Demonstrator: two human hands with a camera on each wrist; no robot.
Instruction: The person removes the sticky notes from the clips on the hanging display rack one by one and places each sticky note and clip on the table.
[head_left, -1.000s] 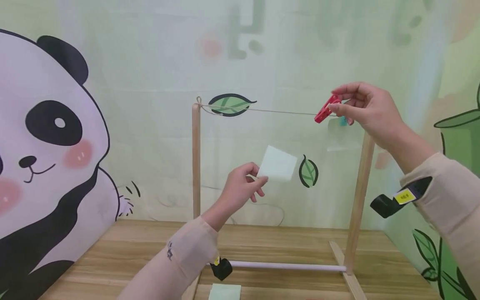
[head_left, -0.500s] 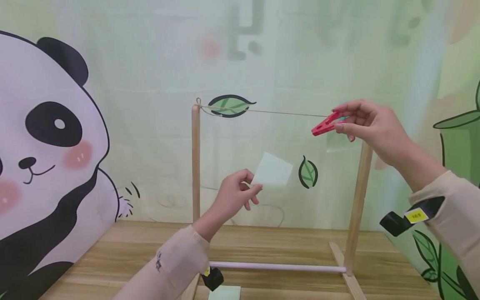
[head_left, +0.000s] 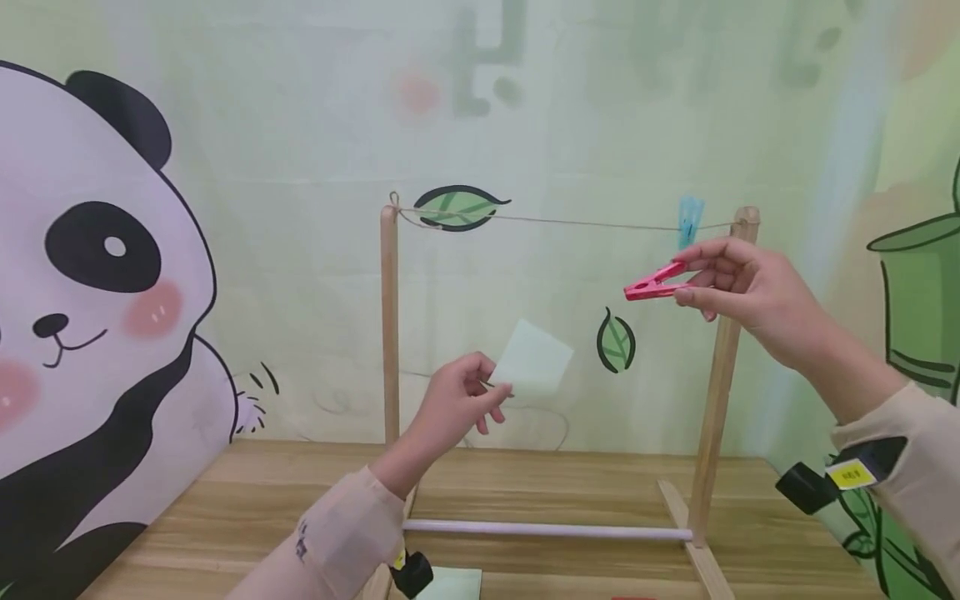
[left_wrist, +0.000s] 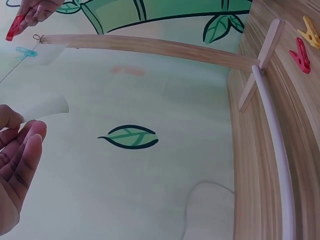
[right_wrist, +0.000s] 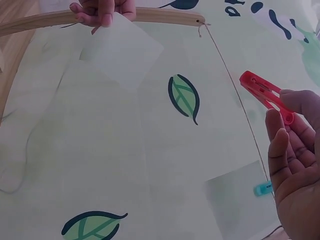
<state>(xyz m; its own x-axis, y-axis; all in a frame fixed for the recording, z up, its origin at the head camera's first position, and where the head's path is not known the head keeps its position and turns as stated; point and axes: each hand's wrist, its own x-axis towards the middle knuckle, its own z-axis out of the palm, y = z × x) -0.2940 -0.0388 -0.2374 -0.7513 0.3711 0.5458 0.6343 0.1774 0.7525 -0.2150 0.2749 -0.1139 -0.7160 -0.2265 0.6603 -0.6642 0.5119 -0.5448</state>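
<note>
My left hand pinches one corner of a pale green paper square, held up below the string. To the right, my right hand grips the handle ends of a red clothespin between thumb and fingers, its nose pointing left. The string runs between two wooden posts. Near the right post a blue clothespin sits on it; in the right wrist view this blue clothespin has another pale sheet hanging at it. Paper and red clothespin are apart.
A white crossbar joins the posts low over the wooden table. More pale green paper lies at the front. In the left wrist view, a yellow clothespin and another red clothespin lie on the table.
My right hand has lowered with the red clothespin from string height to below it, uncovering the blue clothespin. My left hand has moved down and slightly left with the paper.
</note>
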